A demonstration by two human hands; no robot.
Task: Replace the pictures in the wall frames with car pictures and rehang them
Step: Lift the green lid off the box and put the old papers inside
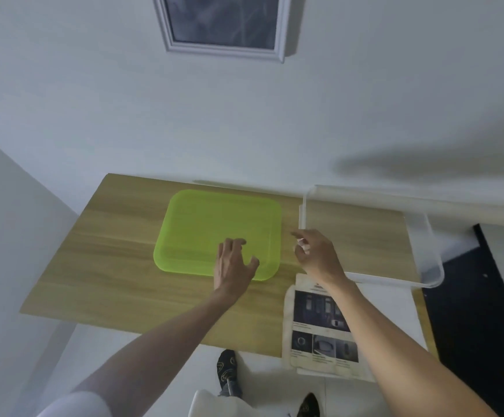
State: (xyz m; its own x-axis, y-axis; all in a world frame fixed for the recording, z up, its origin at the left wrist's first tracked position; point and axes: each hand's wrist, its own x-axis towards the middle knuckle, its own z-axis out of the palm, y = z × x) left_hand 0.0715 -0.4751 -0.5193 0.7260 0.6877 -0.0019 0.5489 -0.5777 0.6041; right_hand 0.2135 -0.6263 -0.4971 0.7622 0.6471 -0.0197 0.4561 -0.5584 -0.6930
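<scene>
One wall frame (222, 24) hangs on the white wall above a wooden table (100, 266), its top cut off by the picture's edge; it has a pale moulded border and a dark, blurred picture inside. One lime-green tray (202, 224) lies flat on the table near the wall. To its right lies one clear frame or tray with a white rim (425, 236), its far corner reaching past the table edge; what it is exactly cannot be told. One printed sheet (308, 329) of dark car photographs hangs over the table's near edge, partly hidden under the right forearm.

The left hand (232, 263) is over the near right corner of the green tray, fingers loosely spread and bent, gripping nothing; whether it touches the tray cannot be told. The right hand (317, 254) is between the green tray and the clear one, forefinger pointing out, the other fingers curled; whether they pinch something small is too blurred to tell. The two hands are apart.

Below the table edge two patterned dark slippers (228, 371) show on the floor
</scene>
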